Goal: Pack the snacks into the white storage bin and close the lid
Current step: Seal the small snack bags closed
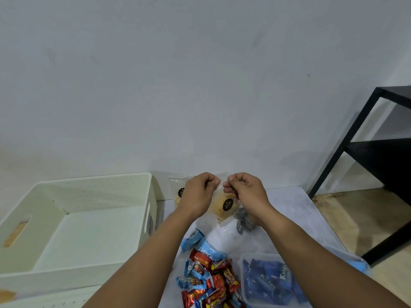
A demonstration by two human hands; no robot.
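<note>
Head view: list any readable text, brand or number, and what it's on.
"Kal": start of a longer word cut off on a blue packet in the clear tub.
Round black label on the clear bag pinched by the left hand and right hand: print too small to read.
Second black label on the bag behind: unreadable.
Red and blue candy wrappers: lettering blurred.
White bin: no text.

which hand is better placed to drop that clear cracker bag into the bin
Left, probably. Both hands pinch the bag, but the left hand is on the side of the open bin; the right hand would have to cross over.
</note>
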